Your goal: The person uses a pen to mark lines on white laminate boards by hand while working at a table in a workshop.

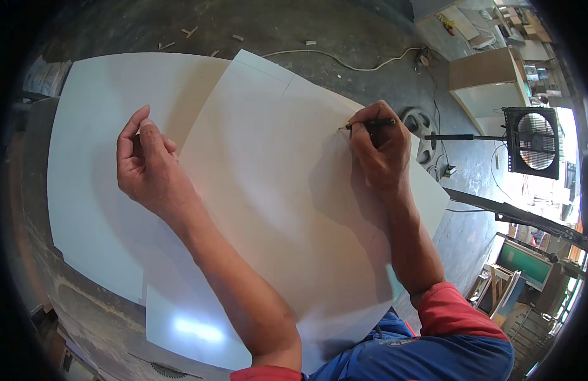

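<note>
A dark pencil (pixel 384 122) is gripped in my right hand (pixel 384 149), its pale sharpened tip pointing left at the upper right part of a large white board (pixel 275 165). Whether the tip touches the surface I cannot tell. Thin drawn lines run near the board's far corner, and a small mark shows lower right. This board lies tilted across a second white board (pixel 84 159) on the left. Over the overlap, my left hand (pixel 145 155) is raised with loosely bent fingers, and nothing shows in it.
Under the boards is a dusty worktable (pixel 84 311), with a toothed saw blade (pixel 167 371) at its near edge. A spoked wheel (pixel 421 130) and a black fan (pixel 533 141) stand on the right. A pale cable (pixel 364 68) and wood scraps (pixel 190 32) lie on the far floor.
</note>
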The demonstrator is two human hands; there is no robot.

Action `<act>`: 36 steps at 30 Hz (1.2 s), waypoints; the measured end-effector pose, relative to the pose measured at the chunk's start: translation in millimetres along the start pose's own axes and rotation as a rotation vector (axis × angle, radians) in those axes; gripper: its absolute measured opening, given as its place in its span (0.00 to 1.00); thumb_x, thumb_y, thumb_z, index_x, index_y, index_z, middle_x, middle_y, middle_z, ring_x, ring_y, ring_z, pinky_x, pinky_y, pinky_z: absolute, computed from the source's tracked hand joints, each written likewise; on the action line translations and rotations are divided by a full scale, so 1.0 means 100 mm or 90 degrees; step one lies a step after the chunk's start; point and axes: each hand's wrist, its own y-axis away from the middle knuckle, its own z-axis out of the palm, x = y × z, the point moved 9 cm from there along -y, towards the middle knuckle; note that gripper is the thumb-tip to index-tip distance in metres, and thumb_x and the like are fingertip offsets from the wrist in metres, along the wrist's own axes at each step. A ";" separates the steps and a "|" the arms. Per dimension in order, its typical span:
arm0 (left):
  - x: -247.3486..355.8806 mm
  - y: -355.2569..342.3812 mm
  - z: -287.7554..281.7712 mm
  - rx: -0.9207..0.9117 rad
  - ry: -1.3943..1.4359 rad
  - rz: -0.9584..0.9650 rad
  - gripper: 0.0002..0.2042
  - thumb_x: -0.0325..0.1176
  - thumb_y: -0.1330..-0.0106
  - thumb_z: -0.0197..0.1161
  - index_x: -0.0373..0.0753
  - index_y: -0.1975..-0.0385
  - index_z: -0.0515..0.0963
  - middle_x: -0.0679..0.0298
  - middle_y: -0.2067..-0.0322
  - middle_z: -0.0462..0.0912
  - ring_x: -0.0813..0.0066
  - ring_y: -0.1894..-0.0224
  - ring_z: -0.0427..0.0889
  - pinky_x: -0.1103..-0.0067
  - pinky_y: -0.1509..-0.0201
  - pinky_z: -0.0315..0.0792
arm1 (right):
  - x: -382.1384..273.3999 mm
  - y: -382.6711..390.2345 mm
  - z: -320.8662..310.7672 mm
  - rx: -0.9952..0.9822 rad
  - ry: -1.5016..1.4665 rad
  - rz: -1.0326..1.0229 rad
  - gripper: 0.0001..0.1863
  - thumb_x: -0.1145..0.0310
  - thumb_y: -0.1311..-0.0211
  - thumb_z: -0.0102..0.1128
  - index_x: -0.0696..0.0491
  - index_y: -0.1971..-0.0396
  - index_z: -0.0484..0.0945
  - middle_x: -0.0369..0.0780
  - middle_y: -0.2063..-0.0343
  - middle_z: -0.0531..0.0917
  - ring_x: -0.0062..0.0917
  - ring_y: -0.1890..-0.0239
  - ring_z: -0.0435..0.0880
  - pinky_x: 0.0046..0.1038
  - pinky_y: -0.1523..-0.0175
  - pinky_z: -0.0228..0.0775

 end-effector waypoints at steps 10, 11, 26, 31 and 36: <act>0.01 0.00 0.01 -0.001 -0.004 0.000 0.08 0.28 0.33 0.60 0.34 0.61 0.84 0.75 0.83 0.67 0.89 0.79 0.62 0.86 0.75 0.56 | 0.03 0.02 -0.12 0.088 -0.207 -0.020 0.04 0.78 0.33 0.50 0.56 0.66 0.75 0.31 0.78 0.73 0.10 0.79 0.65 0.15 0.74 0.55; 0.01 0.00 -0.01 0.005 -0.004 0.002 0.08 0.28 0.33 0.60 0.34 0.61 0.84 0.75 0.83 0.67 0.89 0.79 0.62 0.86 0.75 0.56 | 0.06 0.02 -0.11 0.081 -0.211 -0.001 0.03 0.77 0.34 0.51 0.55 0.66 0.74 0.30 0.76 0.72 0.09 0.76 0.64 0.16 0.72 0.54; 0.02 -0.03 0.00 -0.014 0.028 0.038 0.09 0.27 0.32 0.58 0.34 0.59 0.83 0.75 0.81 0.67 0.89 0.78 0.62 0.86 0.75 0.55 | 0.02 0.03 -0.10 0.068 -0.195 -0.052 0.02 0.78 0.36 0.54 0.55 0.69 0.73 0.28 0.79 0.71 0.09 0.76 0.64 0.17 0.72 0.57; 0.04 -0.02 0.02 -0.020 0.036 0.037 0.08 0.27 0.32 0.58 0.34 0.59 0.83 0.75 0.80 0.67 0.89 0.78 0.62 0.87 0.76 0.54 | -0.06 0.04 -0.11 0.078 -0.141 -0.117 0.01 0.78 0.38 0.55 0.57 0.70 0.73 0.29 0.81 0.70 0.10 0.77 0.64 0.19 0.72 0.57; 0.06 0.00 0.00 0.000 0.020 0.010 0.08 0.27 0.34 0.58 0.34 0.62 0.84 0.74 0.83 0.67 0.87 0.78 0.64 0.85 0.70 0.60 | -0.02 0.08 -0.10 0.061 -0.136 -0.088 0.01 0.77 0.39 0.55 0.57 0.69 0.73 0.30 0.81 0.70 0.11 0.77 0.65 0.20 0.72 0.58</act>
